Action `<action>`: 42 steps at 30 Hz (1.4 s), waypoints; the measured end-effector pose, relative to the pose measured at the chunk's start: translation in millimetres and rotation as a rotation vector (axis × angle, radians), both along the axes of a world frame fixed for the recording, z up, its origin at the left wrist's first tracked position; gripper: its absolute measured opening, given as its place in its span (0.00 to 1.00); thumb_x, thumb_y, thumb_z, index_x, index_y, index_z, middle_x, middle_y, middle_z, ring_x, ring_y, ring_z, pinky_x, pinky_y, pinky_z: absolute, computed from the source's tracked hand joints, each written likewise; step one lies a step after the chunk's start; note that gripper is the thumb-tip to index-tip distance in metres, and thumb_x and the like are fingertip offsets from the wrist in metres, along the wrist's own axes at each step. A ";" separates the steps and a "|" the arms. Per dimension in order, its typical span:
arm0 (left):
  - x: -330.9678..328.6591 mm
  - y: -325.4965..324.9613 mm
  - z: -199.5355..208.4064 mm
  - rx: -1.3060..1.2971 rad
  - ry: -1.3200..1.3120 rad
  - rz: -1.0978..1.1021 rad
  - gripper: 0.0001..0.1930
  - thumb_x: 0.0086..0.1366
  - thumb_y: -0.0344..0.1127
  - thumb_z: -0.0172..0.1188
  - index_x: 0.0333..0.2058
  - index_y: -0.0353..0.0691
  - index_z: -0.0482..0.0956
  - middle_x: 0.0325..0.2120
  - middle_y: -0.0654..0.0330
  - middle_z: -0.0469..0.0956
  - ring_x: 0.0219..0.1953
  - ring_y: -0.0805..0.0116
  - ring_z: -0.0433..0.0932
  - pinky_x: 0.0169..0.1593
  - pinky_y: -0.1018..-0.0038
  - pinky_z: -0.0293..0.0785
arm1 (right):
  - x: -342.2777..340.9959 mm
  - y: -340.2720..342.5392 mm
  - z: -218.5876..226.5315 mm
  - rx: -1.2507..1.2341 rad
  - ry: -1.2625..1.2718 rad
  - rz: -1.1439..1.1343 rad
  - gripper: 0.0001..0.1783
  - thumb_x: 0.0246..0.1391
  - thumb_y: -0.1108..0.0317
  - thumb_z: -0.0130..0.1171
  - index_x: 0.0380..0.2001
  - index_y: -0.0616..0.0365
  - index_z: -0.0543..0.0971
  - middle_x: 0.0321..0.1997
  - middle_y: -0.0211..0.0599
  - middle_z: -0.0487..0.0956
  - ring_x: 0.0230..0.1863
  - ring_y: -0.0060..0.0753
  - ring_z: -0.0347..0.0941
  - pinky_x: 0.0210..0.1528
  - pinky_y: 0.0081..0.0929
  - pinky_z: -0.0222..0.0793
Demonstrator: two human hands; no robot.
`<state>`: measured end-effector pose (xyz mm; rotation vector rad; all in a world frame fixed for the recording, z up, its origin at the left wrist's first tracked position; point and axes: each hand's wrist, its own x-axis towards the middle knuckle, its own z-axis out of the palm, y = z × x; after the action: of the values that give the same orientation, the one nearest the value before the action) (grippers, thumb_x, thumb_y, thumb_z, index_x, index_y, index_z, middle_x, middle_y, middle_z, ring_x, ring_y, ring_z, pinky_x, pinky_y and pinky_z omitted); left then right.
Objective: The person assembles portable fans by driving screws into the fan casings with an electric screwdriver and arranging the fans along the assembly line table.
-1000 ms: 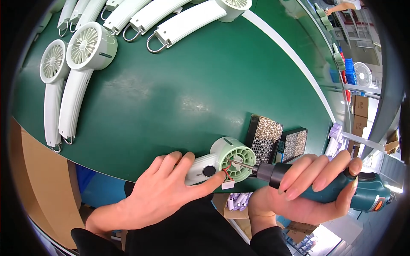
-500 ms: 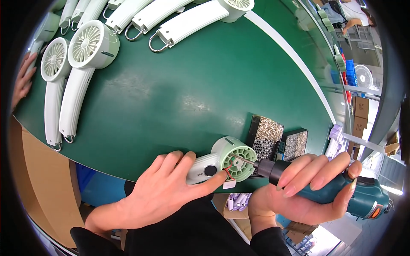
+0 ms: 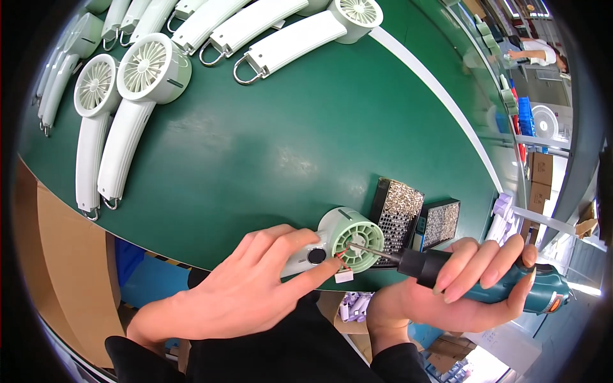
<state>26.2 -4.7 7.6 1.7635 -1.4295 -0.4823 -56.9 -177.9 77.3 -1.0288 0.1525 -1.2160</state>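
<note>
Head view: both hands busy at the near edge of a green surface [image 3: 236, 172]

From where I stand, the surface shines under the light, a white strip [image 3: 440, 96] curving down its right side; white handheld fans [image 3: 142, 89] crowd the far left; two black trays of small screws [image 3: 397, 217] sit just beside the opened fan [image 3: 348, 220], which lies at the near edge. Off to the right are a blue bin [image 3: 525, 116], a white room fan [image 3: 544, 121], cardboard boxes [image 3: 540, 184] and a person in a white top [image 3: 536, 52]; an open carton [image 3: 70, 255] stands below the left edge.

The left hand [image 3: 255, 281] lies palm down, gripping the opened fan's handle, thumb by the red wires [image 3: 340, 254] and white connector [image 3: 345, 276]; the right hand [image 3: 469, 287], palm up, is wrapped round a teal electric screwdriver [image 3: 549, 290], held slanting, its bit [image 3: 377, 251] pointing left into the round housing; whether the tip touches anything, I cannot tell.
</note>
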 end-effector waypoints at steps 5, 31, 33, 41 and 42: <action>-4.4 -9.2 7.0 -0.185 0.144 0.196 0.26 0.43 0.29 0.72 0.44 0.35 0.75 0.35 0.56 0.73 0.35 0.59 0.71 0.38 0.69 0.67 | -8.6 4.6 1.2 -0.028 -0.080 0.126 0.17 0.61 0.59 0.43 0.43 0.62 0.60 0.18 0.36 0.61 0.06 0.31 0.57 0.05 0.28 0.61; -8.7 -12.8 3.6 -0.201 -0.194 0.126 0.27 0.42 0.36 0.73 0.42 0.34 0.73 0.36 0.55 0.72 0.34 0.60 0.72 0.38 0.69 0.69 | -44.4 12.8 13.7 -0.495 0.136 0.413 0.27 0.63 0.54 0.46 0.58 0.57 0.57 0.37 0.47 0.68 0.20 0.41 0.70 0.18 0.35 0.73; -4.7 -8.4 2.2 -0.064 -0.078 0.202 0.31 0.42 0.36 0.73 0.46 0.35 0.71 0.40 0.53 0.70 0.37 0.57 0.71 0.38 0.68 0.69 | -46.9 6.8 21.0 -0.539 0.237 0.396 0.27 0.63 0.50 0.45 0.57 0.57 0.58 0.34 0.46 0.69 0.18 0.41 0.69 0.17 0.35 0.73; -11.3 6.9 -13.7 0.051 -0.318 0.035 0.33 0.51 0.31 0.56 0.59 0.57 0.68 0.30 0.56 0.68 0.26 0.66 0.66 0.29 0.76 0.64 | -9.9 22.6 11.7 -0.419 0.083 0.029 0.16 0.58 0.62 0.45 0.42 0.63 0.61 0.21 0.39 0.63 0.06 0.30 0.56 0.07 0.28 0.59; -11.2 5.7 -11.9 0.052 -0.315 0.032 0.33 0.51 0.31 0.56 0.59 0.57 0.68 0.30 0.56 0.68 0.26 0.66 0.66 0.29 0.76 0.64 | -9.8 22.2 12.5 -0.435 0.110 0.028 0.16 0.58 0.61 0.45 0.42 0.63 0.61 0.21 0.40 0.63 0.06 0.30 0.56 0.07 0.28 0.59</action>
<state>14.9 1.0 -4.3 1.9660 -1.6109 -0.2325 -66.6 -155.7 89.8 -1.4718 -0.0452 -1.1932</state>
